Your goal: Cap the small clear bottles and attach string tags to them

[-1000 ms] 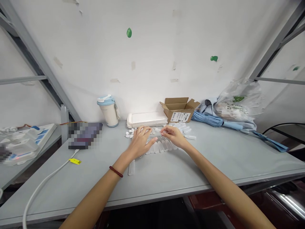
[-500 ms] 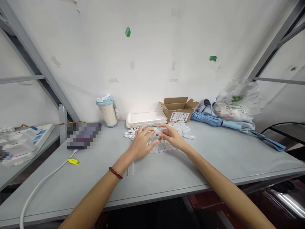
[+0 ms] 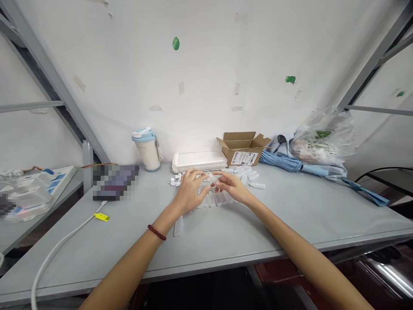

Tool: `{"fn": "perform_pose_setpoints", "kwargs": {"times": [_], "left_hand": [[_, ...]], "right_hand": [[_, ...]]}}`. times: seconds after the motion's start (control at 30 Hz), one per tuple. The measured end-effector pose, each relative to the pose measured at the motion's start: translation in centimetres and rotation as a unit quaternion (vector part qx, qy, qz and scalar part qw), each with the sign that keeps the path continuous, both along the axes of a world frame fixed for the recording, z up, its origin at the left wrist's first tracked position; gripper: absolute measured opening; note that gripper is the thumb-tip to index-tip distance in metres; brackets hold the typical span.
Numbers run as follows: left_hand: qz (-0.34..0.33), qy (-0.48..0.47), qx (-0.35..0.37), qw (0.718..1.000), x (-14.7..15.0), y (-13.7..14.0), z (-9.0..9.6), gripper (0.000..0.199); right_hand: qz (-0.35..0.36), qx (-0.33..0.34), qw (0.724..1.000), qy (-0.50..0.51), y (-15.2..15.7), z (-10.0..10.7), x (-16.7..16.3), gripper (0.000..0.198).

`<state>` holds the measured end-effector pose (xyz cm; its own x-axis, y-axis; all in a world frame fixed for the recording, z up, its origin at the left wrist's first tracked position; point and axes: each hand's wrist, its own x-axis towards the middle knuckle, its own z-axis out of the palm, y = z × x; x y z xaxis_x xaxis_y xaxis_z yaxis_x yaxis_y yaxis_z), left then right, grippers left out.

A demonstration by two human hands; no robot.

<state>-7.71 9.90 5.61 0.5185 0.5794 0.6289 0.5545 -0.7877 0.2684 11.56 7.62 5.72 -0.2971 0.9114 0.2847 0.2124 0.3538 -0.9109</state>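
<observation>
Device (image 3: 118, 183): dark and flat, at the left of the counter (image 3: 274, 202), a white cable (image 3: 61, 243) running from it toward the near edge.
Cup (image 3: 147, 150): upright, blue-lidded, near the wall.
White pieces (image 3: 175, 180): small cluster, too small to make out.
Lone tube (image 3: 178, 227): lying apart, its long axis running roughly front to back.
Left hand (image 3: 189, 189): palm down, fingers bent toward the held tube (image 3: 212, 177); whether this grip is closed on anything, I cannot tell.
Held tube: just right of the left fingertips, its long axis seeming to slant down to the right; a thin pale loop (image 3: 204, 172) shows beside its upper left end.
Tube row (image 3: 214, 199): side by side, nearer the front edge than the held tube.
Right hand (image 3: 235, 186): thumb and fingers pinched on the held tube, which points leftward out of this grip; of the two, clearly in contact.
Box (image 3: 240, 150): cardboard, flaps open, behind the right hand.
Loose tubes (image 3: 257, 185): strewn beyond the right fingers.
</observation>
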Motion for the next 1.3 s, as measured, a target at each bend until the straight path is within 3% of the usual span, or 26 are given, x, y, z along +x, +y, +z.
{"fn": "perform_pose_setpoints", "kwargs": {"times": [0.3,0.47,0.67,0.93,1.1,1.3], "left_hand": [[0.012,0.002,0.006,1.000,0.0,-0.1,0.0,0.026],[0.013,-0.010,0.012,1.000,0.0,-0.6,0.3,0.023],[0.016,-0.025,0.011,1.000,-0.7,-2.9,0.7,0.022],[0.018,-0.026,0.010,0.999,-3.2,-7.1,-0.2,0.024],[0.012,-0.076,-0.004,0.997,-3.4,-8.0,-0.5,0.046],[0.003,-0.112,0.033,0.993,-2.6,-8.4,-0.9,0.043]], "right_hand": [[0.001,-0.028,0.999,0.030,-0.2,0.3,-0.2,0.039],[0.024,-0.085,0.992,0.085,-0.7,0.4,-1.4,0.037],[0.067,-0.123,0.979,0.151,-2.1,-0.1,-3.8,0.026],[0.128,-0.173,0.956,0.200,-4.3,0.8,-4.1,0.030],[0.121,-0.210,0.938,0.248,-6.3,0.8,-5.9,0.022],[0.097,-0.214,0.938,0.256,-7.6,0.2,-6.0,0.015]]}}
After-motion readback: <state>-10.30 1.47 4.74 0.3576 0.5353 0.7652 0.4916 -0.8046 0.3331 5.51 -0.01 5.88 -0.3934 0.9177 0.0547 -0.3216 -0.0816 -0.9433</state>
